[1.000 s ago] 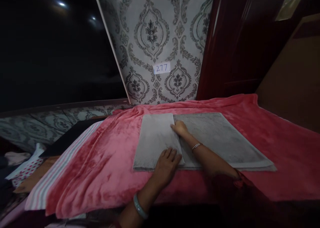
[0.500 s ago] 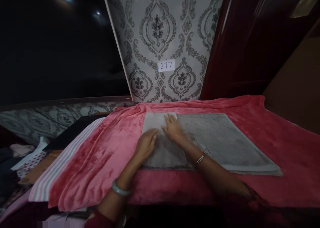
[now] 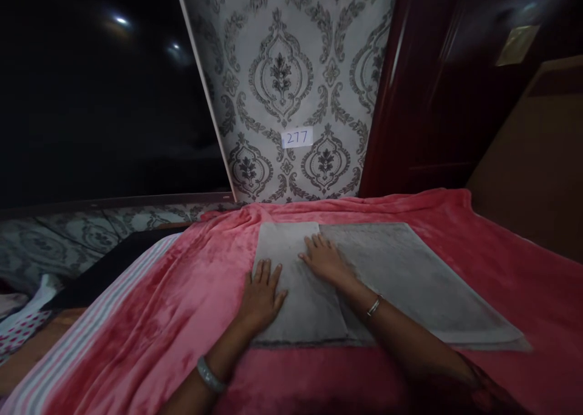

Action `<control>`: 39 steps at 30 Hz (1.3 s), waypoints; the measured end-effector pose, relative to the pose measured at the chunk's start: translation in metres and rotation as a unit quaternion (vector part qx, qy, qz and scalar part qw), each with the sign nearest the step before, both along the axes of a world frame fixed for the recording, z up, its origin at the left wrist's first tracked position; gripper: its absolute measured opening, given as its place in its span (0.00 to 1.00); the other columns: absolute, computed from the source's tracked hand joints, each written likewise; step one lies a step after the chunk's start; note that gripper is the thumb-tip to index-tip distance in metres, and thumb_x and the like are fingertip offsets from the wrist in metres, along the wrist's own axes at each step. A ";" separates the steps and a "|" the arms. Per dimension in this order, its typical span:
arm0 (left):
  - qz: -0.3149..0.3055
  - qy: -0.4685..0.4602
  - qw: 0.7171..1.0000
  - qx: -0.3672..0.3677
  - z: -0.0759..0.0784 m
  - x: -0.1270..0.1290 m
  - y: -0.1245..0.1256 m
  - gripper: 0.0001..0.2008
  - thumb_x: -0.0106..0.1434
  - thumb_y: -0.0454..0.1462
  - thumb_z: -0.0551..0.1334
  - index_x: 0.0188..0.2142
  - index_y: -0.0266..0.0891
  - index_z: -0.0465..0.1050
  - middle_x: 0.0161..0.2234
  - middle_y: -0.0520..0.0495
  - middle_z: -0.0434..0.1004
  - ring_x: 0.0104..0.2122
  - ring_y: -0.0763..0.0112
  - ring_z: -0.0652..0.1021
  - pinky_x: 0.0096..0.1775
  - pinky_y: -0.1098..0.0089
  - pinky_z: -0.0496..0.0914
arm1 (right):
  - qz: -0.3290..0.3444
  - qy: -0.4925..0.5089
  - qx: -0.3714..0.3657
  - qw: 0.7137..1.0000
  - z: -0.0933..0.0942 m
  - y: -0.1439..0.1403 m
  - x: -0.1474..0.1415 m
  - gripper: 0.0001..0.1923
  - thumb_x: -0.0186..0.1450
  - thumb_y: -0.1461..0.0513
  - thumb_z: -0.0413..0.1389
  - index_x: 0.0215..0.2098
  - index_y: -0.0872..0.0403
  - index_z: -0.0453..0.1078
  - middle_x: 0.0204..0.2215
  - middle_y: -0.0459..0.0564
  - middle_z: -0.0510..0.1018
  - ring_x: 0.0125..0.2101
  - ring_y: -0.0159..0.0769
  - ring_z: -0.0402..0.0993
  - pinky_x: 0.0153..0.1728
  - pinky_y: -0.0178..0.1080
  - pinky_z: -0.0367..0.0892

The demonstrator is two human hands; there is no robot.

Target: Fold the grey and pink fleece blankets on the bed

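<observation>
A grey cloth [image 3: 392, 275] lies flat on a pink plush blanket [image 3: 200, 318]. Its left part is folded over to the right as a paler flap [image 3: 300, 305], whose edge runs front to back near the middle. My left hand [image 3: 260, 296] rests flat at the flap's left side, fingers spread, partly over the fold. Higher up, my right hand [image 3: 325, 258] presses flat across the flap's right edge with its fingers stretched out. Neither hand grips anything. My right forearm hides part of the cloth.
A large black screen [image 3: 104, 111] stands at the left. Patterned wallpaper with a paper label marked 277 [image 3: 297, 137] is behind. A dark red door [image 3: 423, 99] and a brown cardboard-like panel [image 3: 537, 172] stand at the right. A dotted cloth [image 3: 27, 327] lies at the lower left.
My left hand has opened out, its fingers now spread on the flap's left side. The right hand has shifted slightly right along the flap's edge. The whole view has tilted up a little.
</observation>
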State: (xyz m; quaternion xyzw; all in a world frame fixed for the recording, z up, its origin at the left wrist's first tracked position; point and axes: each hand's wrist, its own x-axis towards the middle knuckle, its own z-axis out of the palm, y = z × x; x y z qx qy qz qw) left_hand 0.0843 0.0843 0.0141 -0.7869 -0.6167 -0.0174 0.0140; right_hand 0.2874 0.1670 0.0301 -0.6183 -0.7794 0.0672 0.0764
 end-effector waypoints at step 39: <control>0.043 0.014 0.999 -0.006 0.028 0.040 0.157 0.32 0.72 0.51 0.46 0.70 0.40 0.56 0.71 0.32 0.49 0.70 0.43 0.54 0.64 0.39 0.52 | -0.267 0.052 0.062 0.960 -0.007 -0.023 0.201 0.28 0.72 0.57 0.49 0.67 0.58 0.61 0.67 0.62 0.62 0.66 0.49 0.57 0.63 0.48 0.55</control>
